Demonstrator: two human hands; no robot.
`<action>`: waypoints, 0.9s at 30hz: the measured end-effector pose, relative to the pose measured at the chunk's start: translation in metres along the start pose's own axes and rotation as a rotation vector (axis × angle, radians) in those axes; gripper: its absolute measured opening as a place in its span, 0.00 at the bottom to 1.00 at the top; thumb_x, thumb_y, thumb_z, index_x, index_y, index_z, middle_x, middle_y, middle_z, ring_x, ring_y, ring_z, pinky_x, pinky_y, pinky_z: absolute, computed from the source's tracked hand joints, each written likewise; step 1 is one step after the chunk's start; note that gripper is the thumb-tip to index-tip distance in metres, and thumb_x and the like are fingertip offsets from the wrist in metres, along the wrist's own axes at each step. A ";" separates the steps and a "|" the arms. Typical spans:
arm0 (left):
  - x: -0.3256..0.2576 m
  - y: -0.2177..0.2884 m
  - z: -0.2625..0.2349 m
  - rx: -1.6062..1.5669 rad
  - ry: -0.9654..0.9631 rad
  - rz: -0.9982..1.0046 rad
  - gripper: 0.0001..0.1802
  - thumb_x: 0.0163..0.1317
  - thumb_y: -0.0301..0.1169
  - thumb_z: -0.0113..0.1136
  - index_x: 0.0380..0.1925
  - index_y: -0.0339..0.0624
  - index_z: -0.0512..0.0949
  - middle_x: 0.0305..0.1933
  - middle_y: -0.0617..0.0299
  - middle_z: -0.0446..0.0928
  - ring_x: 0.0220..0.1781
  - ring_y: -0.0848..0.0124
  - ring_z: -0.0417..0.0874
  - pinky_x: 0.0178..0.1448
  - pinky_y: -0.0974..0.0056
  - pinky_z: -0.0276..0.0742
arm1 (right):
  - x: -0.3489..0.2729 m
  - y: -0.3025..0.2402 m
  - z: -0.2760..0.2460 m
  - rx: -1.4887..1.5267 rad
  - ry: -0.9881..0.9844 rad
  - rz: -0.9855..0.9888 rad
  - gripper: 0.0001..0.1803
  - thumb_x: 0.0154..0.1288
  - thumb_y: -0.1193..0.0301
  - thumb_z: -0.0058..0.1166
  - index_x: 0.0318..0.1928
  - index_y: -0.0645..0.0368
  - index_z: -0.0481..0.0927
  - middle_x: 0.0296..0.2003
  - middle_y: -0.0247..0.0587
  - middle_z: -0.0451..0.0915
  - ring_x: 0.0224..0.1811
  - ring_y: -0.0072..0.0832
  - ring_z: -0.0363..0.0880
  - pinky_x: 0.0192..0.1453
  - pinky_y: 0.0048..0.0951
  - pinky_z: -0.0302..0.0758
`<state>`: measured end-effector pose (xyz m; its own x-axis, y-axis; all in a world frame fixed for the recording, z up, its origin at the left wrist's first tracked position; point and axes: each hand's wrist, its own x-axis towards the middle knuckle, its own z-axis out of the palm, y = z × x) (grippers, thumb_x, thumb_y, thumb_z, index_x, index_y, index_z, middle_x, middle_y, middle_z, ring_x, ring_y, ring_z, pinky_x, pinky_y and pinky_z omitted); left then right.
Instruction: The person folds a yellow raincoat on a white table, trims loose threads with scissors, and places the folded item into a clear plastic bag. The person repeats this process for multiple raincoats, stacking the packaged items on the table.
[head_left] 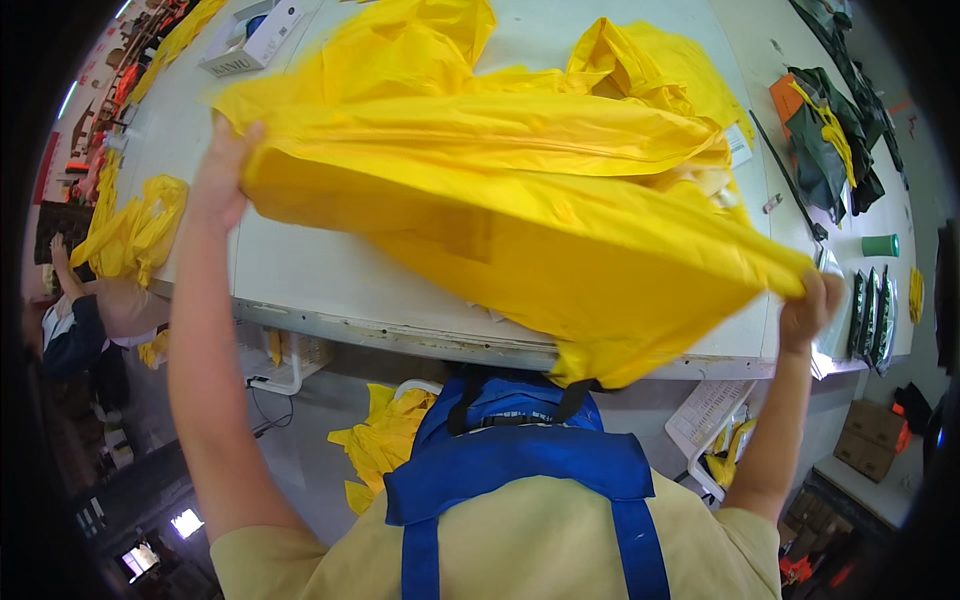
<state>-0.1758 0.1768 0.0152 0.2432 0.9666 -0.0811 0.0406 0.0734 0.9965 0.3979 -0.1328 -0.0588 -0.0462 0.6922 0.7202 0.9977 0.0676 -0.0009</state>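
A large yellow garment of thin, smooth rainwear-like fabric (480,200) is stretched between my two hands above the table. My left hand (230,170), blurred a little by motion, is closed on its upper left corner. On the right, lower and closer to the table's edge, my right hand (810,305) grips the other end. A long seam or zip line runs across the cloth. The garment's lower part sags over the front edge, near my blue apron (520,470). More bunched yellow fabric (400,45) lies behind it.
The white table (310,265) carries a white box (250,38), yellow cloth (150,225) at left, a dark green garment (820,150), a green cylinder (880,245) and flat dark packets (873,315) at right. Yellow cloth (385,430) lies below. Another person's arm (65,268) shows far left.
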 end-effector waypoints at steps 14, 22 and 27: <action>-0.054 -0.028 0.002 -0.061 -0.170 -0.047 0.48 0.47 0.19 0.55 0.70 0.41 0.46 0.71 0.56 0.57 0.72 0.63 0.58 0.74 0.61 0.51 | 0.001 0.006 0.142 0.184 -0.403 0.522 0.28 0.58 0.70 0.57 0.60 0.55 0.67 0.56 0.47 0.71 0.58 0.42 0.70 0.60 0.40 0.67; -0.075 -0.047 -0.038 -0.076 0.035 -0.220 0.47 0.42 0.15 0.46 0.70 0.39 0.50 0.69 0.55 0.60 0.71 0.62 0.60 0.73 0.61 0.54 | 0.017 0.127 0.234 0.235 -0.564 0.718 0.41 0.54 0.80 0.48 0.71 0.55 0.53 0.65 0.55 0.63 0.67 0.44 0.62 0.63 0.36 0.66; -0.074 -0.049 -0.048 -0.050 0.087 -0.325 0.46 0.43 0.16 0.47 0.69 0.39 0.53 0.68 0.56 0.63 0.69 0.63 0.63 0.72 0.61 0.56 | 0.079 0.125 0.246 0.629 -0.852 1.093 0.41 0.52 0.78 0.50 0.69 0.54 0.57 0.59 0.53 0.69 0.56 0.39 0.73 0.56 0.33 0.71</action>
<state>-0.2421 0.1133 -0.0270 0.1417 0.9076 -0.3951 0.0539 0.3914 0.9186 0.5072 0.1072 -0.1731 0.4449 0.7843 -0.4323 0.3882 -0.6039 -0.6962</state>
